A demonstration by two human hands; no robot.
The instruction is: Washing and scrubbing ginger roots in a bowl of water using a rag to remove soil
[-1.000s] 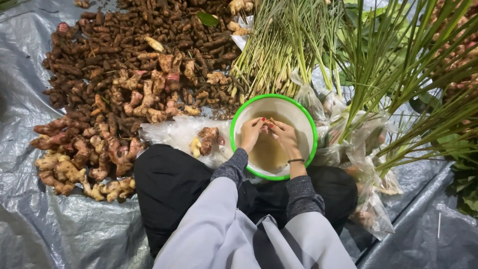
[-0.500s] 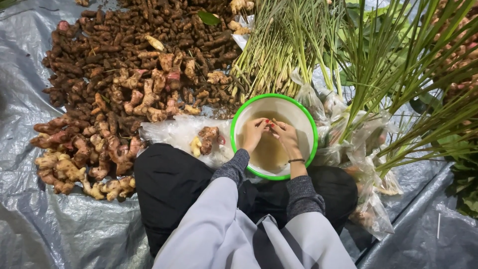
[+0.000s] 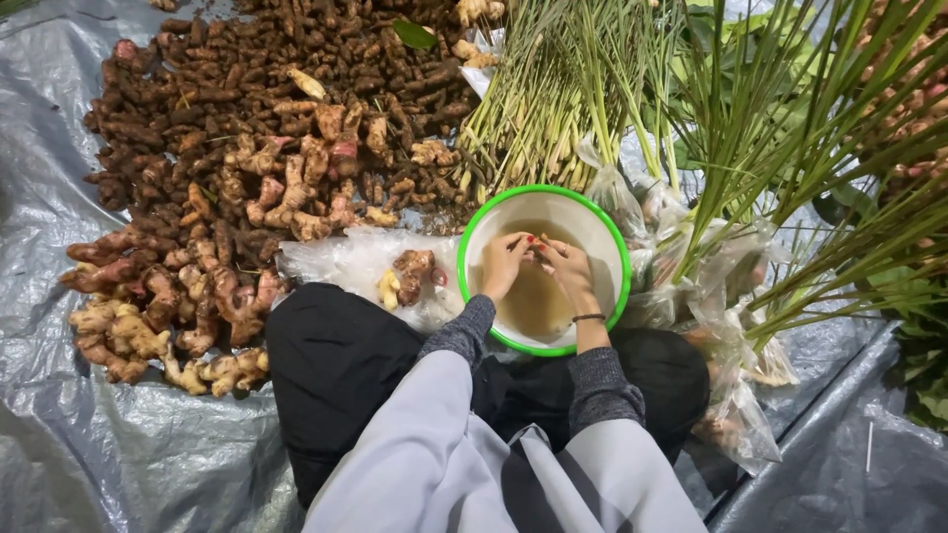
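Fingers of both hands curl inward and meet over the middle of a green-rimmed white basin, pressed together around something too small and too hidden to identify. The left hand reaches in from the basin's near-left side; the right hand, a thin dark band at its wrist, comes in from the near-right, and the 2 hands touch at the fingertips just above the murky brown water that fills the basin's lower half.

The basin sits on the ground right against the person's knees, which are covered in black cloth, with grey sleeves above.

Just left of the basin lies a clear plastic bag with a few pieces of pale and pinkish ginger-like root resting on it. Beyond that, a broad heap of brown rhizomes spreads across a grey plastic sheet, with larger, lighter knobs gathered at its near-left edge.

Behind and to the right of the basin stand bundles of lemongrass stalks, some with their bases wrapped in clear plastic, their long green blades fanning out to the right.
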